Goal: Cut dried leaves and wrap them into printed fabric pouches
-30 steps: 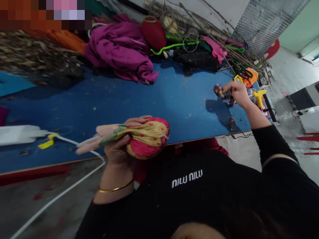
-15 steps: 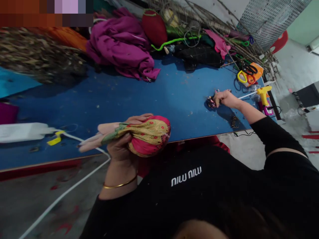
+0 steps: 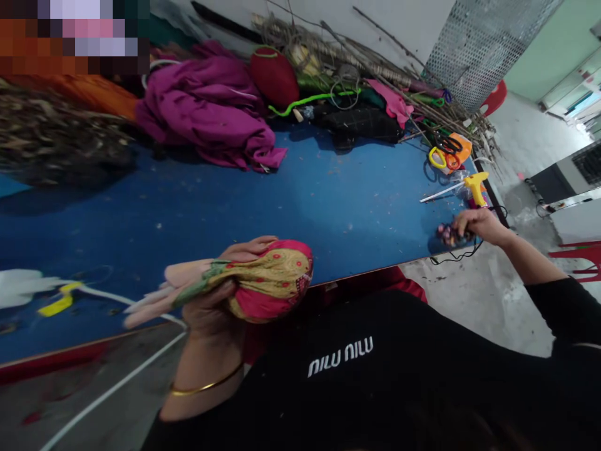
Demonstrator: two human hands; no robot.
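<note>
My left hand (image 3: 213,310) is wrapped around the gathered neck of a stuffed cloth pouch (image 3: 277,275), near the table's front edge. Red-pink and patterned yellow cloth covers its round end; green cloth and pale, stick-like ends stick out to the left. At the table's right end, my right hand (image 3: 476,224) has its fingers closed on a small dark clump with pinkish bits (image 3: 451,234); what it is made of is too blurred to tell. Just beyond that hand sits a yellow glue gun (image 3: 477,185) with a white glue stick (image 3: 441,191) in it.
Scissors with yellow and orange handles (image 3: 444,156) lie behind the glue gun. Purple cloth (image 3: 206,113), a red stuffed piece (image 3: 275,76) and bundled twigs (image 3: 422,100) line the back of the blue table (image 3: 328,207). A white cord (image 3: 117,379) hangs over the front edge at left.
My right hand has moved right and toward the table's front edge with the dark clump. My left hand keeps its hold on the cloth pouch. The camera view has shifted.
</note>
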